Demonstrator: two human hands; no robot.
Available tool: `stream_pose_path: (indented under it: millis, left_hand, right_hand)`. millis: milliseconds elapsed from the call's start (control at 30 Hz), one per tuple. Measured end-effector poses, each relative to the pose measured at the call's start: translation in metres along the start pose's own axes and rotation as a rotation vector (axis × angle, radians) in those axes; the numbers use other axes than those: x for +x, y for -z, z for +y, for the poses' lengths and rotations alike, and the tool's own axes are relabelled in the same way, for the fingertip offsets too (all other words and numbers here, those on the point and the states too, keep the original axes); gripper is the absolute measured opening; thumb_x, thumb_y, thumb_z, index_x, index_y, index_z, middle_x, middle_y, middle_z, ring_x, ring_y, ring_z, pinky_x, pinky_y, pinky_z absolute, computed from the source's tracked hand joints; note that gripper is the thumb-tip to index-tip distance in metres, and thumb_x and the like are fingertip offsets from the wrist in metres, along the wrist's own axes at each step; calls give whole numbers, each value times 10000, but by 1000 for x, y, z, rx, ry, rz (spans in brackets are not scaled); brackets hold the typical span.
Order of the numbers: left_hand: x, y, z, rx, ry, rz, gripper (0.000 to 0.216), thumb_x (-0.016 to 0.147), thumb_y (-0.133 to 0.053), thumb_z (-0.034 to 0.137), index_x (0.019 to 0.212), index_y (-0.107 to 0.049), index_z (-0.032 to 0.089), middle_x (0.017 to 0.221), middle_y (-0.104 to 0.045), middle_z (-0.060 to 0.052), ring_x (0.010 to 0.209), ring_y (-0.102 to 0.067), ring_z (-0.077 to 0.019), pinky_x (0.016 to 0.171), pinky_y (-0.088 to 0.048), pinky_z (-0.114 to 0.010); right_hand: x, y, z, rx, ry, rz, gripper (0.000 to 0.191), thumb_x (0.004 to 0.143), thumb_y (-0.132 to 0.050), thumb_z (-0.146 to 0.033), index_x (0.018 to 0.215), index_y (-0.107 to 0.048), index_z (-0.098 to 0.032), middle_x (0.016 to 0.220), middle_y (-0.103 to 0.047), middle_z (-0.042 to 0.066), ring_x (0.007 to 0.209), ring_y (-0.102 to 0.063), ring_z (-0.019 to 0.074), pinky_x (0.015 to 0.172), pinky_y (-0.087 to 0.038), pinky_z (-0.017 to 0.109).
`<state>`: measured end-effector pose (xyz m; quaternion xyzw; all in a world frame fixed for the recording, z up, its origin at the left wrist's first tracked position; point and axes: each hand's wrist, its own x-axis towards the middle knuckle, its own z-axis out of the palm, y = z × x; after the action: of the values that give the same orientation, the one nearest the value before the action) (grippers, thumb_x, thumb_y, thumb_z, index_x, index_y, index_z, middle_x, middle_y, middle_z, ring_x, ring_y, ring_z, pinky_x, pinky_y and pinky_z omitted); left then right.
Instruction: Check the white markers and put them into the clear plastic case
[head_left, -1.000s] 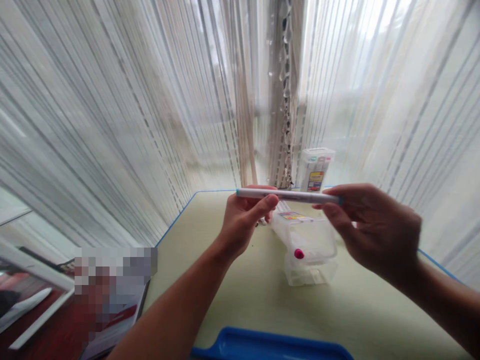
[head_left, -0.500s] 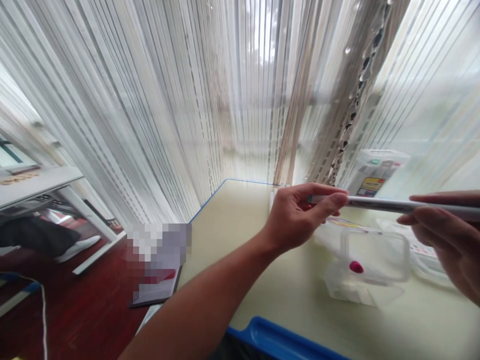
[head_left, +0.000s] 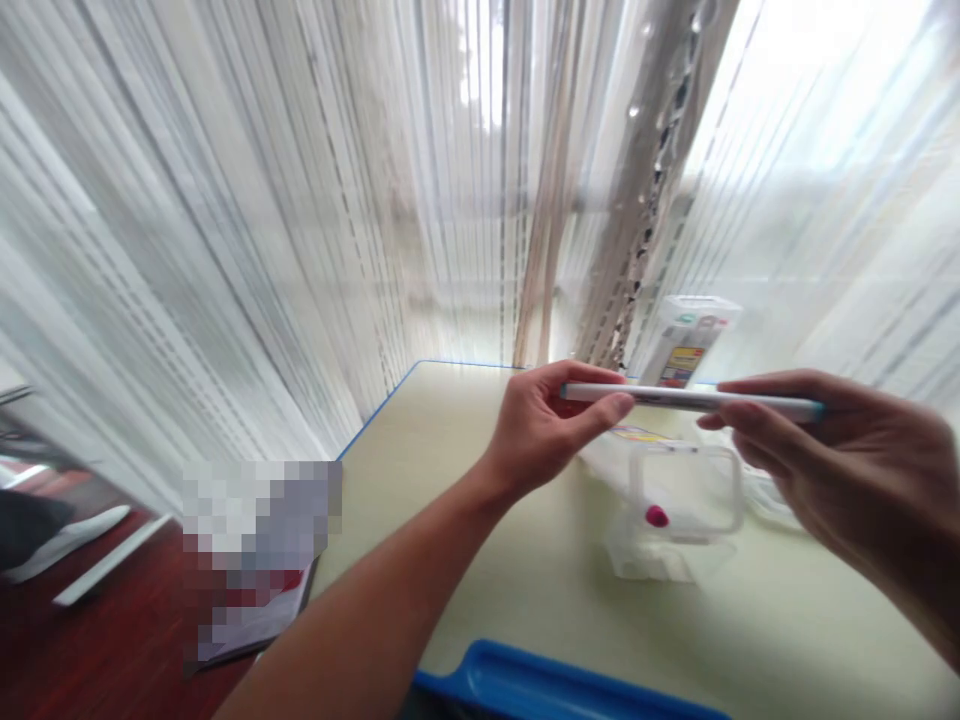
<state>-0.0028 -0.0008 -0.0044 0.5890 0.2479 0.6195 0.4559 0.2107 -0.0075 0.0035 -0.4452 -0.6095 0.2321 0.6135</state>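
Marker, white with pale teal ends [head_left: 675, 399], lies nearly level in the head view, held in the air above the table [head_left: 450, 540] between two hands. The left hand [head_left: 529, 430] pinches it near one end, thumb against fingers; the right hand [head_left: 847, 455] has an equally narrow pinch farther along, the other teal end showing beyond its thumb.

The step in hand appears to be steadying or handling this marker with both hands. The next move would seem to call for one pinch to stay firm while the other turns, pulls or lets go; which one cannot be told.

Counted: one marker in the hands; one clear open case [head_left: 649, 562] below them, with one magenta spot [head_left: 657, 516] at its opening; one upright labelled container [head_left: 682, 355] at the back, its contents too small to count; one more clear plastic piece [head_left: 776, 508], partly hidden by the right hand; one blue tray [head_left: 570, 675] at the near edge.
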Motion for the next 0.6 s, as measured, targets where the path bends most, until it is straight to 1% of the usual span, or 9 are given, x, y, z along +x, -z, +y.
stream_pose_path:
  millis: [33,100,200,367,500,600]
  left_hand:
    - [0,0,1,11,7,6,283,665,-890,291,872,-772,139,638,-686,0,518,-568,-72,503,-469,-193]
    - [0,1,3,29,18,27,257,664,-893,240,866,-773,137,594,-662,17,491,-540,-61,483,-447,-181]
    - [1,3,4,39,35,48,199,712,-864,219,878,-783,144,560,-640,23,474,-508,-52,458,-404,-169]
    - [3,2,8,-67,89,77,132,796,-777,233,880,-798,133,585,-666,-18,471,-527,-70,466,-414,-193]
    - [4,1,11,-114,105,79,166,806,-711,229,874,-807,111,610,-703,-61,461,-563,-103,447,-425,-213]
    - [4,1,12,-123,95,69,193,802,-684,232,870,-813,106,610,-715,-81,458,-580,-122,439,-430,-226]
  right_hand:
    - [0,0,-2,65,-26,-28,347,635,-916,-418,857,-794,-181,610,-729,60,455,-583,110,385,-401,179]
    - [1,-1,-5,188,-45,-131,298,638,-924,-342,850,-788,-184,658,-750,51,481,-586,97,413,-415,175]
    - [4,-1,-5,311,-50,-226,222,702,-887,-264,876,-780,-179,683,-758,51,488,-559,81,422,-391,177]
    - [8,0,-3,438,-35,-300,156,817,-784,-259,929,-774,-151,741,-780,86,430,-417,51,394,-294,203]
    - [11,2,-1,513,-12,-332,149,861,-708,-247,931,-780,-138,737,-776,91,455,-406,64,420,-294,227]
    - [12,2,-1,512,-17,-336,152,853,-709,-245,928,-784,-136,719,-768,85,458,-393,65,422,-275,232]
